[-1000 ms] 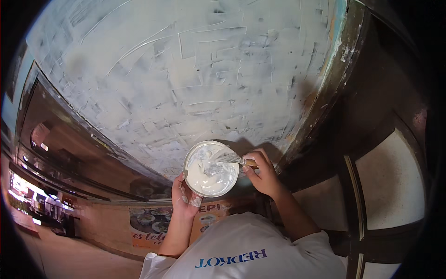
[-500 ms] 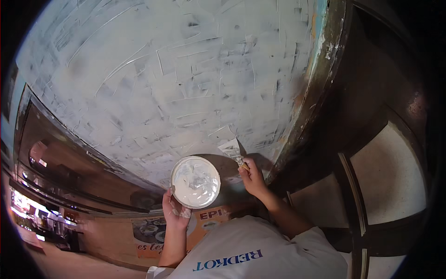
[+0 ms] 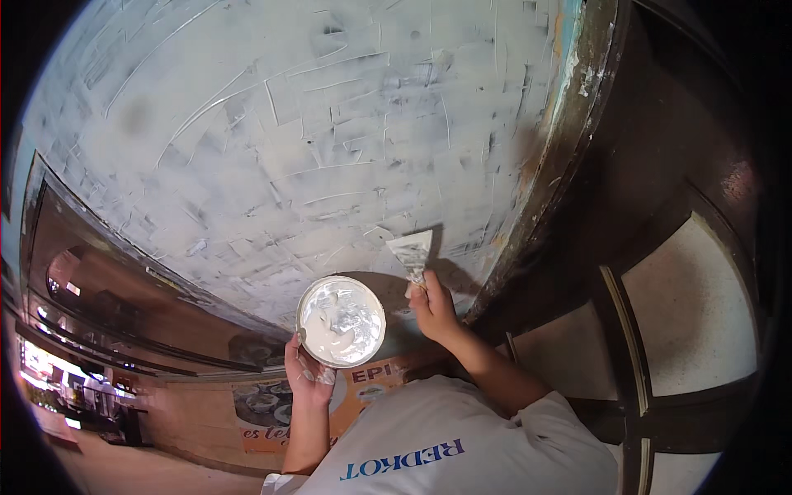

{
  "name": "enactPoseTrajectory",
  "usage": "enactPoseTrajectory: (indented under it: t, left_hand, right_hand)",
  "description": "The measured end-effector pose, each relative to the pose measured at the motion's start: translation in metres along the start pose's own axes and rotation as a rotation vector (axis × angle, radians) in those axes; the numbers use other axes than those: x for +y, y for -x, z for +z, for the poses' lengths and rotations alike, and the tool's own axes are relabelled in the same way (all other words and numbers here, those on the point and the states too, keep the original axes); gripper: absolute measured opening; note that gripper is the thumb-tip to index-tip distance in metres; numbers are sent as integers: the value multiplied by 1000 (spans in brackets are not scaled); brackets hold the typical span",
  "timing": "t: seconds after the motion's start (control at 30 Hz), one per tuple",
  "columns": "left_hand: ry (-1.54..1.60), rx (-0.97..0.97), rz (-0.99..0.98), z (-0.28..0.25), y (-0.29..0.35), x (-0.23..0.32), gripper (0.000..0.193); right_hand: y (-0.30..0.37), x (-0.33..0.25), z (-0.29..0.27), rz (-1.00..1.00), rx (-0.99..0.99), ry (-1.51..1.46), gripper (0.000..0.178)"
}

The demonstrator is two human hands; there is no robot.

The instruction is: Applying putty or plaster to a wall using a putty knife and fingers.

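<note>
My left hand (image 3: 310, 375), smeared with white, grips a round tub (image 3: 299, 322) by its lower left side. White filler paste (image 3: 338, 326) lies inside it, with a thick curl in the middle. To the right, my right hand (image 3: 434, 307) is closed round the handle of a putty knife (image 3: 412, 251). Its wide blade points up and is coated with white paste; it is at the wall, but I cannot tell whether it touches. The wall (image 3: 330, 157) ahead is covered in white paste with ridges, scrape marks and grey patches.
A worn, paint-chipped post (image 3: 569, 148) edges the wall on the right. Beyond it stands a dark frame with pale panels (image 3: 693, 305). At the left is a dark-framed opening (image 3: 107, 272). An orange printed banner (image 3: 268, 421) lies low, behind my left forearm.
The putty knife has turned so its blade stands more upright, and my right hand has moved slightly up and left. The tub has shifted a little left.
</note>
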State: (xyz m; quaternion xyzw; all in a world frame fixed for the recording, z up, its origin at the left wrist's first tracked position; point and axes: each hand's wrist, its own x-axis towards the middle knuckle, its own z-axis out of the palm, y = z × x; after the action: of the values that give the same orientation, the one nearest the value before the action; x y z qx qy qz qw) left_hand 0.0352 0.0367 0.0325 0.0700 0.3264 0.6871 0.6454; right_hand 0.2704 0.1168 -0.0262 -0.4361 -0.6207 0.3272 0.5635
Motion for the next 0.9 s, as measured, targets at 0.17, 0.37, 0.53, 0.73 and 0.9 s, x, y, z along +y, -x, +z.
enactPoseTrajectory:
  t: [0.17, 0.37, 0.53, 0.73, 0.9]
  left_hand:
    - [-1, -39, -33, 4, 0, -4, 43]
    - [-14, 14, -23, -3, 0, -8, 42]
    - [-19, -21, -81, 0, -5, -16, 43]
    - [17, -17, -70, -15, -4, -21, 42]
    - [-23, -32, -94, -18, -4, -26, 41]
  right_hand:
    - [-15, -5, -3, 56, -35, 5, 22]
    - [14, 12, -14, -1, -13, 81, 21]
    - [-24, -12, -4, -37, 9, 75, 25]
    - [20, 21, -8, 14, 7, 59, 19]
    - [-23, -20, -11, -65, -54, 103, 22]
